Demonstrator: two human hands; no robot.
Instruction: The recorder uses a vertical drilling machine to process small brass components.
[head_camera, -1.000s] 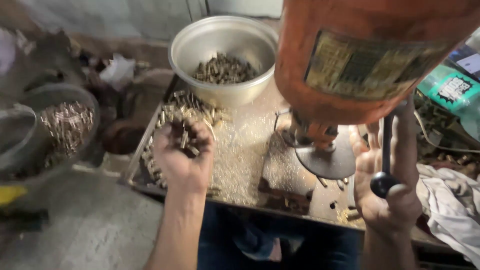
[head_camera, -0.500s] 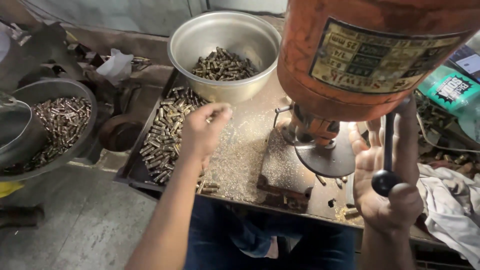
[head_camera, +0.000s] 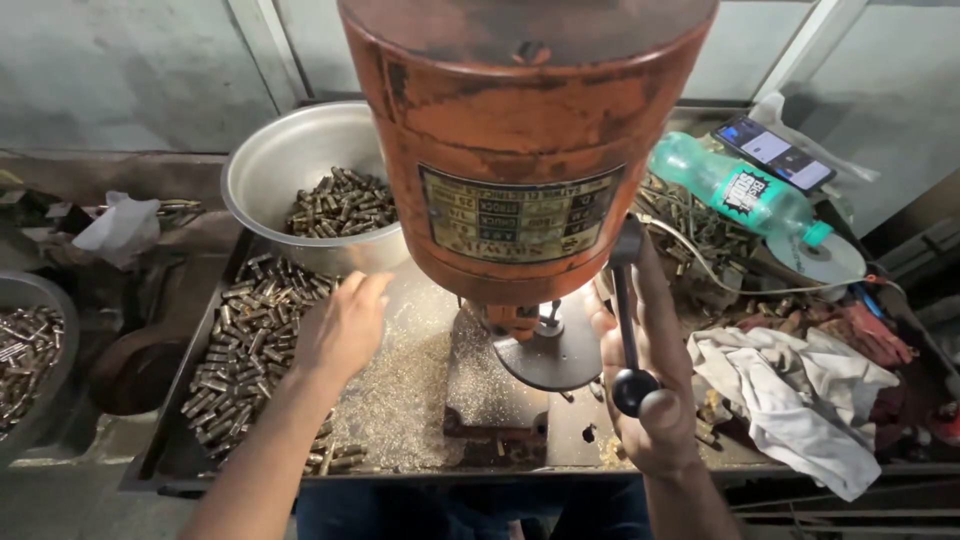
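Right hand (head_camera: 650, 385) clasping black lever (head_camera: 628, 330); left hand (head_camera: 340, 325) spread wide above brass pieces (head_camera: 235, 350).

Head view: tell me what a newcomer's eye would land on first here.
The big rusty orange machine housing fills the top centre, hanging over a round metal table. The right hand grips its black feed lever, while the left hand hovers over brass shavings beside a spread of small brass parts in the tray. A metal bowl of the same parts sits at upper left.
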